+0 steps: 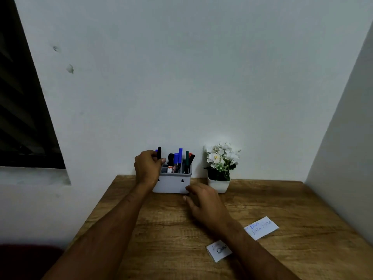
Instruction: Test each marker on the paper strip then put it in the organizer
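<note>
Black marker [159,152] half behind left hand [147,168]

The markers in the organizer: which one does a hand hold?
The black marker at the organizer's far left; the left hand grips it, the others stand untouched.

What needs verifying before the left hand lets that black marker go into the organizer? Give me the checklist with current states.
1. Left hand grips the black marker: ok, fingers curl round it.
2. Marker sits over the organizer's left end: ok, it stands upright there.
3. Free slot beneath it: cannot tell, the hand hides that compartment.
4. Organizer steadied: ok, the right hand has straight fingers at its lower right corner.
5. Marker capped: ok as far as visible, its top end looks black and blunt.
6. Marker already tested: cannot tell; both paper strips carry scribbles, but which marker made them is not shown.
</note>
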Demonstrator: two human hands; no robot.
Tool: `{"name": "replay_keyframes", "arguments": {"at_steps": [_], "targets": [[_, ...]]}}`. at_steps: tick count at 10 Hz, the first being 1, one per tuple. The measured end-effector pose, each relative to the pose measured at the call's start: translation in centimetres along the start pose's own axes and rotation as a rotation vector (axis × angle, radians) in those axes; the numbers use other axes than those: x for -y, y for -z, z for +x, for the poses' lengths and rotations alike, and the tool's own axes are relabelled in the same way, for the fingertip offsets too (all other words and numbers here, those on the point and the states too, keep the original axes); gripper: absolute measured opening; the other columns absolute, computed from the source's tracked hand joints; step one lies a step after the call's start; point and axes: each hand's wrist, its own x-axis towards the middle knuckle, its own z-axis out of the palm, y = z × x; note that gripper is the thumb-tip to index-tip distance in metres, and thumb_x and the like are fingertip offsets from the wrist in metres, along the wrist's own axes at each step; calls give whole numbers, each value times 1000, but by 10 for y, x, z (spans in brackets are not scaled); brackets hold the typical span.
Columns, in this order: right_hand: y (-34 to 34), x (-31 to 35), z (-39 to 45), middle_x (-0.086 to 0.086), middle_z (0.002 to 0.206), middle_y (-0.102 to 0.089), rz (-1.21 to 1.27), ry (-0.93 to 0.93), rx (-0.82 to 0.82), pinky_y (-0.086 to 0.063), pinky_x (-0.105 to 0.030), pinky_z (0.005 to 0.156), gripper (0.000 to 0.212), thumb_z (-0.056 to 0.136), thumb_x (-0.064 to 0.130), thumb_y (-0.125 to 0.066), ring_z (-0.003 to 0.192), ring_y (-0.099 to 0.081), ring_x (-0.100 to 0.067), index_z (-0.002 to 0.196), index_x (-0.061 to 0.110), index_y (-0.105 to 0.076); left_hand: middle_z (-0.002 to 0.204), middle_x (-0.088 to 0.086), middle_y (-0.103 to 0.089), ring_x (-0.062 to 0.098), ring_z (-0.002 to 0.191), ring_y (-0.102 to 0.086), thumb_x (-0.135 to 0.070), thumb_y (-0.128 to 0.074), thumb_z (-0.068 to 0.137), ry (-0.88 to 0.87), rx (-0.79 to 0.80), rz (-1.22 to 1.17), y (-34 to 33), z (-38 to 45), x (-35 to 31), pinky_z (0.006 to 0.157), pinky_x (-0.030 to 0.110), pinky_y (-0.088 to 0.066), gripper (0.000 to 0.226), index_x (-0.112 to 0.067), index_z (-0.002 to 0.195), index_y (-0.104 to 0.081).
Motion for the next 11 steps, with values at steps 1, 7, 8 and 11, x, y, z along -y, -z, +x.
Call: {"name": "replay_keyframes", "arguments": {"at_steps": [1,7,8,11], "targets": [[0,2,-1,-1,129,-67,4,-6,14,-50,-33,103,39,100,33,-61,119,-58,-14,136,15,-62,86,10,-74,24,82,-69,-18,-81,81,-8,-23,4,-1,-1,0,79,32,-55,25,-4,101,-75],[15,3,-9,2,120,-69,-16,-7,-6,-49,-22,91,32,100,30,-61,107,-60,-9,128,17,-67,102,17,-74,31,95,-69,-6,-76,84,27,-23,99,0,-11,-7,84,33,-52,22,-1,105,-73],[20,5,-10,3,120,-69,-24,-1,-16,-44,-16,88,31,101,29,-61,103,-55,-3,129,18,-66,102,17,-73,31,95,-69,-6,-72,87,16,-35,119,2,-13,-8,81,32,-50,20,0,106,-72],[32,6,-19,-2,115,-68,-67,-27,-23,-51,-29,91,27,101,29,-61,104,-59,-13,122,14,-68,101,15,-67,29,94,-64,-5,-63,86,-92,-105,146,9,-36,-15,78,36,-52,22,-2,107,-66]]}}
